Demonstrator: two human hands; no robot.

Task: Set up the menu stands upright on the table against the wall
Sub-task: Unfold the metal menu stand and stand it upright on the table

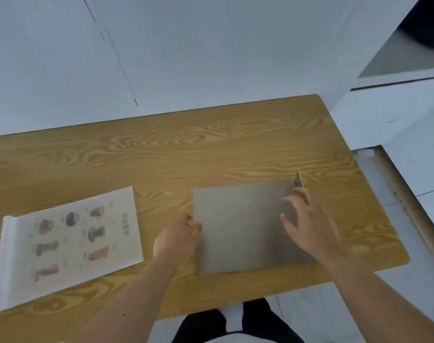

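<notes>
Light was even, cool and fairly bright, with no harsh glare. The whole frame was soft with motion blur, both hands smeared. The bench point(211, 149) edges bowed from wide-angle distortion; shadows on it were faint.

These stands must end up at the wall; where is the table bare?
Bare: the whole far strip of the table along the wall. Crowded: the near edge, with the printed menu, grey stand and both hands.

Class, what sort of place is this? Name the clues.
Probably a café or small eatery: a printed drinks menu lies flat on a wood-grain table set against a plain white wall.
</notes>
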